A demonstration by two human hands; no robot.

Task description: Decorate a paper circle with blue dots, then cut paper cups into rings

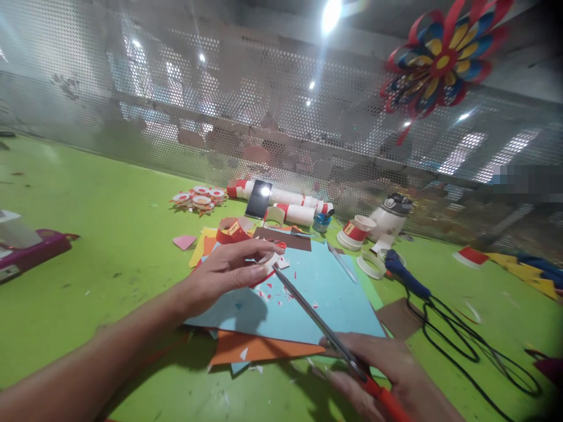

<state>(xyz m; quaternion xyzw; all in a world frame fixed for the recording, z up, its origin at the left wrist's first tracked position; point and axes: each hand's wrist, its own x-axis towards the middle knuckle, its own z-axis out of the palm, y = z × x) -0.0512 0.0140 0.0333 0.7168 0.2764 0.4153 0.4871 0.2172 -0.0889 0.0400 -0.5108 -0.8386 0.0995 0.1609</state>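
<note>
Between the thumb and fingers of my left hand (235,264) is a small white paper piece (273,262) with red edges. My right hand (373,375) grips scissors (325,333) with red handles at the lower right. Their long blades look closed, and the tips point at the white piece, close to my left thumb. Beneath both lies a light blue sheet (334,299) scattered with tiny red and white scraps. An orange sheet (259,350) sticks out below its front edge.
Behind the sheets are a phone (258,199), white and red tubes (297,214) and a blue ink bottle (322,221). To the right lies a blue-handled tool (407,274) with a black cord. A purple object (39,252) sits at the far left.
</note>
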